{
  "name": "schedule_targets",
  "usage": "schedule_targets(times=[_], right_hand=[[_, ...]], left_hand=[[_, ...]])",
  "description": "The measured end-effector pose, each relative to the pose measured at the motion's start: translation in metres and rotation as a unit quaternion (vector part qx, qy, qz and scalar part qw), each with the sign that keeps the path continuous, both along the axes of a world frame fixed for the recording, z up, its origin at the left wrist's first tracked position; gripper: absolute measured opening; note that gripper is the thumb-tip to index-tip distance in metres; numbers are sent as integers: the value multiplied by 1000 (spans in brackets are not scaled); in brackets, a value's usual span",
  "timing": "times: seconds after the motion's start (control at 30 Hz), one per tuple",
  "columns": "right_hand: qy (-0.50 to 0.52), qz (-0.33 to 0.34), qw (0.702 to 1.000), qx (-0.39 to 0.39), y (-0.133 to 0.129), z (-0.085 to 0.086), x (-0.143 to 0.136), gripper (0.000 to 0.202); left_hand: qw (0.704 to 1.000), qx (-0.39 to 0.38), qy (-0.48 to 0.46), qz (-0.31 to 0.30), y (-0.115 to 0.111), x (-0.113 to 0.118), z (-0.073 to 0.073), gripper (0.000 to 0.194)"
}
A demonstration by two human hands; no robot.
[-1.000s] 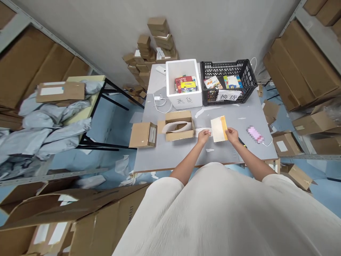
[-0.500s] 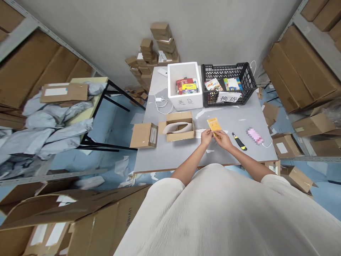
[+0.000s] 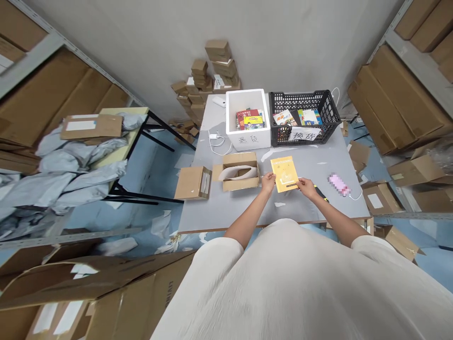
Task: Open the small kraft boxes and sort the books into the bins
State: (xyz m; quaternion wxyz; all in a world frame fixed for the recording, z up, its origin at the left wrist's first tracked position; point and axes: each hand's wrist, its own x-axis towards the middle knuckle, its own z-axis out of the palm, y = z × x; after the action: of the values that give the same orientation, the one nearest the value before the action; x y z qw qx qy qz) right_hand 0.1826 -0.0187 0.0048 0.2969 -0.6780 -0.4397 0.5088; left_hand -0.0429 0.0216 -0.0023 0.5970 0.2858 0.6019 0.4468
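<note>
A thin yellow booklet [image 3: 285, 174] is held flat above the grey table [image 3: 244, 212], its printed cover facing up. My left hand [image 3: 268, 182] pinches its left edge, and my right hand [image 3: 306, 187] grips the lower right edge. Left of my hands stands an opened cardboard box [image 3: 241, 184] with a sheet of paper curled inside. By my right forearm lies a black and yellow utility knife [image 3: 321, 193], partly covered by the arm.
A white foam box [image 3: 249, 139] and a black crate [image 3: 304, 134], both holding books, stand at the table's back. A closed carton [image 3: 191, 182] sits at the left edge. A pink blurred object [image 3: 339, 184] with a cable lies right. Grey parcels [image 3: 81, 158] cover a side table.
The yellow booklet has turned from narrow and tilted to flat with its cover showing. My hands have moved apart to its opposite edges. The view has shifted slightly.
</note>
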Motion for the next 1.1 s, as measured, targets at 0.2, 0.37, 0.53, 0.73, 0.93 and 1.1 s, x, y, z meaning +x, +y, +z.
schedule_targets(times=[0.2, 0.37, 0.53, 0.73, 0.93, 1.1], right_hand=[[48, -86, 994, 38, 21, 9, -7, 31], [51, -106, 989, 86, 44, 19, -8, 42], [72, -124, 984, 105, 65, 28, -8, 39], [104, -128, 978, 128, 101, 40, 2, 36], [80, -102, 982, 134, 152, 52, 23, 41], [49, -109, 984, 130, 194, 49, 36, 39]], left_hand=[[999, 17, 13, -28, 7, 6, 10, 33], [996, 24, 44, -75, 11, 2, 16, 34], [994, 42, 38, -90, 29, -1, 23, 35], [998, 51, 11, -42, 72, 13, 37, 17], [996, 78, -2, -39, 121, 31, 47, 18], [996, 63, 40, -45, 161, 41, 49, 15]])
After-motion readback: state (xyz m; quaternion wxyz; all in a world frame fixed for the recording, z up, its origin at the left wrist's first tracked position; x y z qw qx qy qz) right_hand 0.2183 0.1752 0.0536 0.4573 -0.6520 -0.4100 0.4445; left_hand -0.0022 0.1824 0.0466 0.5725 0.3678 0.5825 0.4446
